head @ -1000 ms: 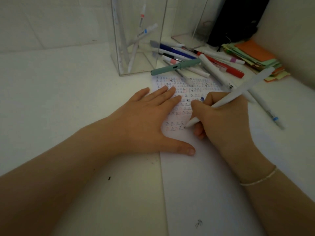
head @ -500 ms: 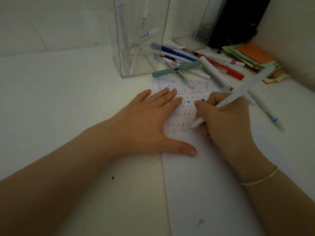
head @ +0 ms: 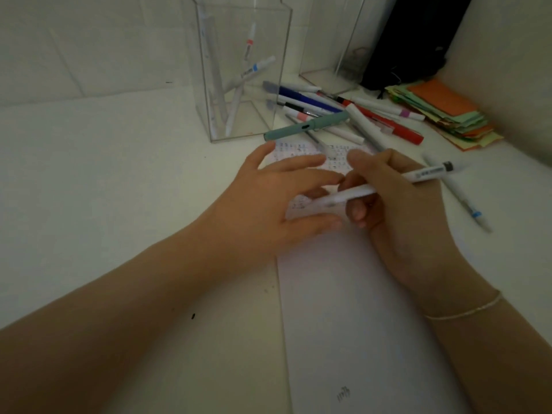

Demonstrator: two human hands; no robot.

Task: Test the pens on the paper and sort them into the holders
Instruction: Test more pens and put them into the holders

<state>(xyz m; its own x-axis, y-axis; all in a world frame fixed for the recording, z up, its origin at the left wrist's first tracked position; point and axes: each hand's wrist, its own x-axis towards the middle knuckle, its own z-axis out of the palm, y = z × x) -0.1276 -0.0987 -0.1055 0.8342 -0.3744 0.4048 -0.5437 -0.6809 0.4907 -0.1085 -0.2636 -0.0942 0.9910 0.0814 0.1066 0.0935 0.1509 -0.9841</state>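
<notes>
- since the earlier frame the right hand [head: 400, 204] has lifted the white pen [head: 373, 189] off its writing slant and laid it nearly level; the tip no longer touches the paper [head: 343, 309].
- left hand [head: 268, 204] has risen from lying flat on the sheet; its fingers are now spread loosely and reach toward the pen's near end, thumb under it. whether they already pinch that end i cannot tell, since the frame is blurred there.
- right fingers are curled round the pen's barrel, holding it just above the rows of small test marks at the paper's far end.
- step in hand, as i judge it: the scribble test of this pen is done and it is being capped or passed across before sorting.
- clear holder [head: 242, 85] stands near the table's far edge, just left of the paper's far end, with a few pens upright or leaning inside; a second clear holder [head: 337, 40] stands further right, by a dark bag [head: 412, 46].
- untested pens lie in a pile [head: 343, 115] between the holders and the paper; one more pen [head: 460, 198] lies to the right of the right hand, and a stack of coloured paper slips [head: 448, 112] lies beyond.
- next move calls for closing the pen, then carrying it over the pile and dropping it tip-down into the fitting holder without knocking the walls.
</notes>
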